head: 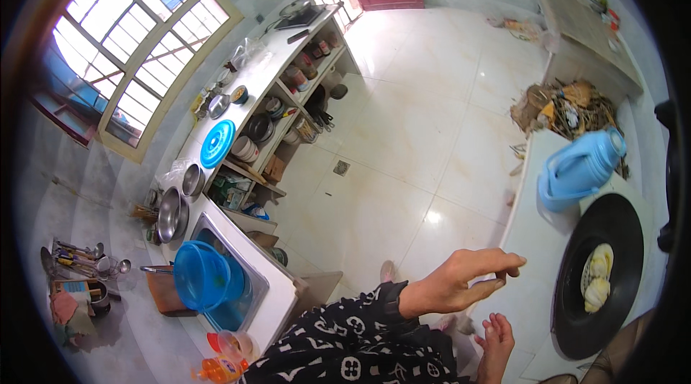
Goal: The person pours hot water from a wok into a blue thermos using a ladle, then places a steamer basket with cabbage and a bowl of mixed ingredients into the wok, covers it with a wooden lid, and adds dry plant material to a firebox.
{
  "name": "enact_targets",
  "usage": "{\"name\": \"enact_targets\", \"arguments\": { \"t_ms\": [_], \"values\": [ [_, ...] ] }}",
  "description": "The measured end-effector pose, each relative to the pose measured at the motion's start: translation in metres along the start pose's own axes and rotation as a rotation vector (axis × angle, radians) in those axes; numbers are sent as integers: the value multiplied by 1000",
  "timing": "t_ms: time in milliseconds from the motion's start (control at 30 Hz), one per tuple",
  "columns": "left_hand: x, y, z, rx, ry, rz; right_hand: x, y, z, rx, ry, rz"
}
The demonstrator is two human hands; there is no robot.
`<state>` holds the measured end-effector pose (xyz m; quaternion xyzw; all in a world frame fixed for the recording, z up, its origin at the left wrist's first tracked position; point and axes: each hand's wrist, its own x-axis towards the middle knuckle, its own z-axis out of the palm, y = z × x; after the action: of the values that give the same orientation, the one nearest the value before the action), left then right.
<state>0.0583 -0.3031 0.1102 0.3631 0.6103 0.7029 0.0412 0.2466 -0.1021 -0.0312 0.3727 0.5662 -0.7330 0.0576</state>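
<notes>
My left hand (464, 282) reaches out palm down from a black and white patterned sleeve, thumb apart from the bent fingers, holding nothing. Below it, near the counter's edge, my right hand (495, 342) is raised with loosely curled, empty fingers. To the right of both, a large black wok (621, 233) is set in the white counter (532, 211). Inside it, pale twisted dough rolls (598, 281) with yellow-green streaks lie on a light perforated rack (586, 276). Neither hand touches the wok. A light blue thermos jug (577, 168) stands beyond the wok.
Left, a sink (262, 289) holds a blue plastic bucket (202, 279); metal bowls (173, 214) and a blue lid (217, 144) lie on the long counter, over shelves of crockery. An orange bottle (218, 370) is at bottom left. Firewood (577, 108) is piled beyond the thermos jug.
</notes>
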Motion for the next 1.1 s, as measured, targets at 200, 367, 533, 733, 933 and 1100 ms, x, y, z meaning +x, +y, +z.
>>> {"name": "enact_targets", "arguments": {
  "t_ms": [200, 367, 533, 733, 933, 1100],
  "values": [
    [-54, -51, -142, -99, 264, -339, 15, -2, 142, -60, -179, 47],
    [-104, -50, -251, -239, 577, -459, 40, -20, 266, -229, -335, 49],
    [-159, -34, -331, -226, 876, -379, 80, -37, 379, -361, -568, -17],
    [-222, 6, -386, -177, 1286, -362, 131, -60, 560, -554, -860, -139],
    [-276, 23, -410, -38, 1771, -335, 182, -72, 778, -652, -1132, -192],
    [-314, 8, -415, 97, 2202, -301, 237, -28, 1010, -685, -1144, -153]
  ]
}}
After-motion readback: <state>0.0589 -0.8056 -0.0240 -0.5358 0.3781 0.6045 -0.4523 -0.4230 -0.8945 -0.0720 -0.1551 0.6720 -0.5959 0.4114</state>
